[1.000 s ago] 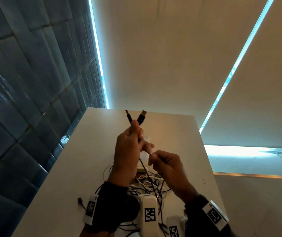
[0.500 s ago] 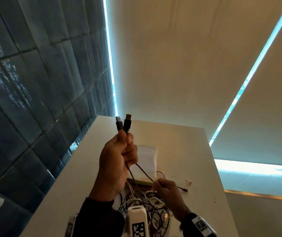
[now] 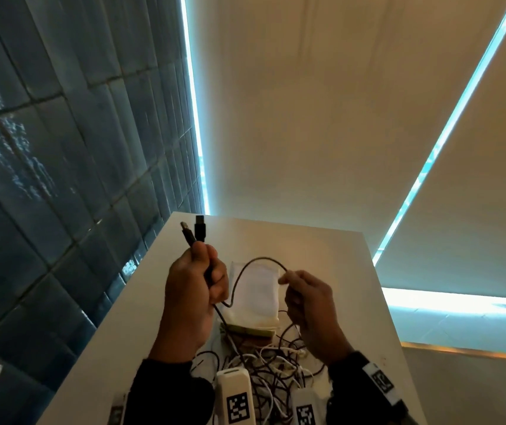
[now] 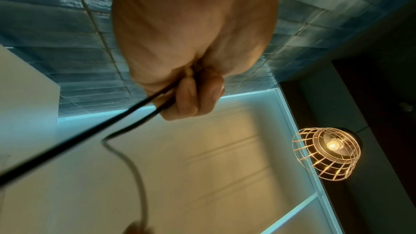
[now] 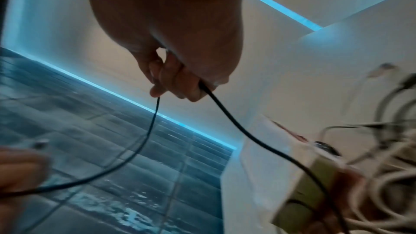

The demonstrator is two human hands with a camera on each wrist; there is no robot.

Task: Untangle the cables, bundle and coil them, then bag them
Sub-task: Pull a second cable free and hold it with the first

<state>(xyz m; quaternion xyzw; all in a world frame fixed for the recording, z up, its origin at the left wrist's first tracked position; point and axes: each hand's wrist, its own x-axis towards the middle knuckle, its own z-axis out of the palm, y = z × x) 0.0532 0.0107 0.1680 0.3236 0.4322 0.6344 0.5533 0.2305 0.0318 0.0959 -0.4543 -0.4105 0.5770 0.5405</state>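
Observation:
My left hand [image 3: 198,286] is raised over the white table [image 3: 322,250] and grips a black cable [image 3: 253,261] just below its two plugs [image 3: 195,232], which stick up above the fist. From the fist the cable arcs rightward to my right hand [image 3: 302,294], which pinches it between thumb and fingers [image 5: 178,84]. In the left wrist view two black strands [image 4: 94,131] leave the curled fingers [image 4: 193,99]. A tangle of black and white cables [image 3: 264,366] lies on the table under my wrists. A white bag [image 3: 254,294] lies flat behind the tangle.
A dark tiled wall [image 3: 61,148] runs along the table's left edge. Pale blinds [image 3: 322,102] with bright gaps hang behind the table. A wire-cage lamp [image 4: 326,152] hangs overhead. The far part of the tabletop holds only the bag.
My right hand has come up from the tangle and moved right, drawing a loop of the black cable level with my left hand. The left hand still holds both plugs.

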